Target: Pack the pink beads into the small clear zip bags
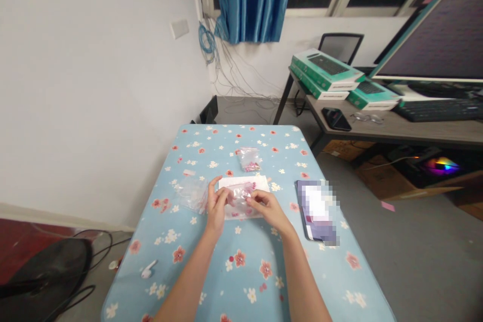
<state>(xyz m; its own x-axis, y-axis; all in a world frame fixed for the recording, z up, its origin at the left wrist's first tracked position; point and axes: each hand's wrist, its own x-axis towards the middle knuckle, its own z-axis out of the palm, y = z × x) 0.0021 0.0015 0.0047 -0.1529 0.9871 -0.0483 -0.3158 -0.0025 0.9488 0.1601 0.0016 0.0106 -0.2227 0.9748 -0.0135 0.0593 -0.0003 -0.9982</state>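
My left hand (218,202) and my right hand (266,206) both pinch a small clear plastic bag (241,192), one at each side. Pinkish bits show in or behind the bag; their kind is too small to make out. Beneath it lies a white sheet (226,182) with pink pieces along its edge. Just beyond the sheet rests another clear bag (249,158) with small pink and gold-coloured pieces in its lower end. A crumpled clear plastic bag (190,193) lies left of my left hand, close to its wrist.
A blue flowered tablecloth (237,241) covers the table. A phone or tablet (317,211) lies right of my hands, and a white earbud (148,270) near the left edge. Keyboard boxes (328,73), a dark phone (335,118) and a monitor (433,35) stand on the desk at right.
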